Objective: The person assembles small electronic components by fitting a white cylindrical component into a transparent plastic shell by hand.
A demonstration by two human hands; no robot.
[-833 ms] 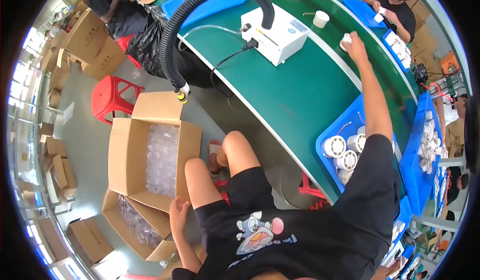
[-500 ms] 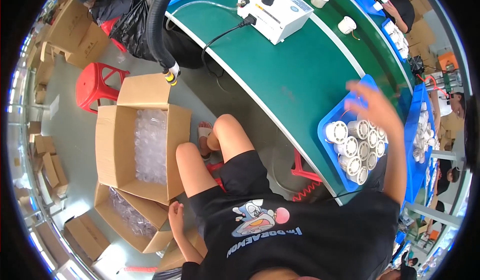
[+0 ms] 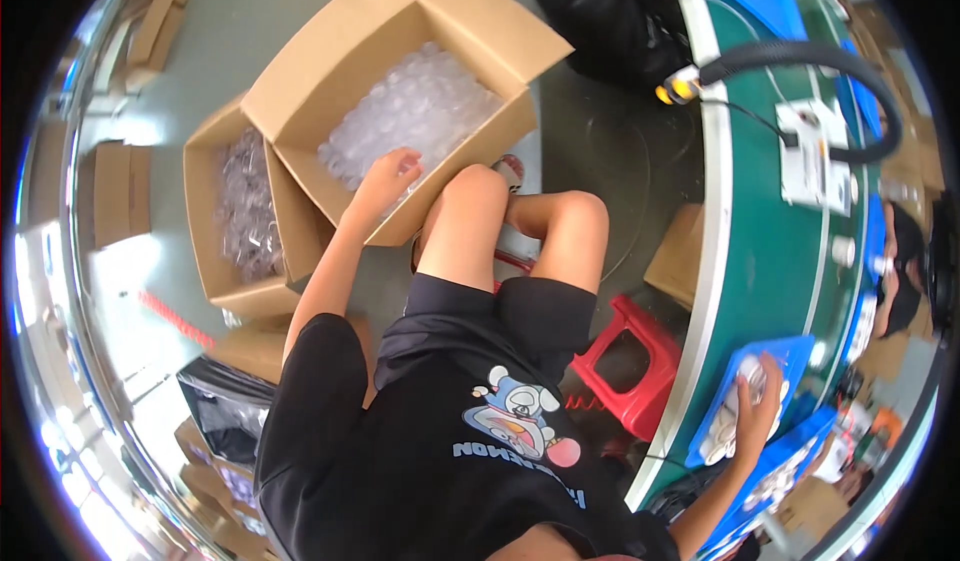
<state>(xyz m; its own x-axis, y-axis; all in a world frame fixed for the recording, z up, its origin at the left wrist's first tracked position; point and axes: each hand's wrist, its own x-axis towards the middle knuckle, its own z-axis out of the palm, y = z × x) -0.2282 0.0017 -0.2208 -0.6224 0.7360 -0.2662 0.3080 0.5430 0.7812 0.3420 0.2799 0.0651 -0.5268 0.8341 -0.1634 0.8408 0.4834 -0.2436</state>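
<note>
Now my left hand (image 3: 385, 183) reaches, fingers apart, into the cardboard box (image 3: 400, 101) of clear plastic pieces (image 3: 410, 111) far left; my right hand (image 3: 757, 411) rests, seemingly loose, on white parts (image 3: 735, 416) in the blue tray (image 3: 790, 356) on the bench (image 3: 770, 261).

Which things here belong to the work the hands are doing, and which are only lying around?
In use:
- left hand, reaching into the open cardboard box of clear plastic pieces
- right hand, on the white parts in the blue tray

Lying about:
- second open box
- red stool
- white machine
- black hose
</note>
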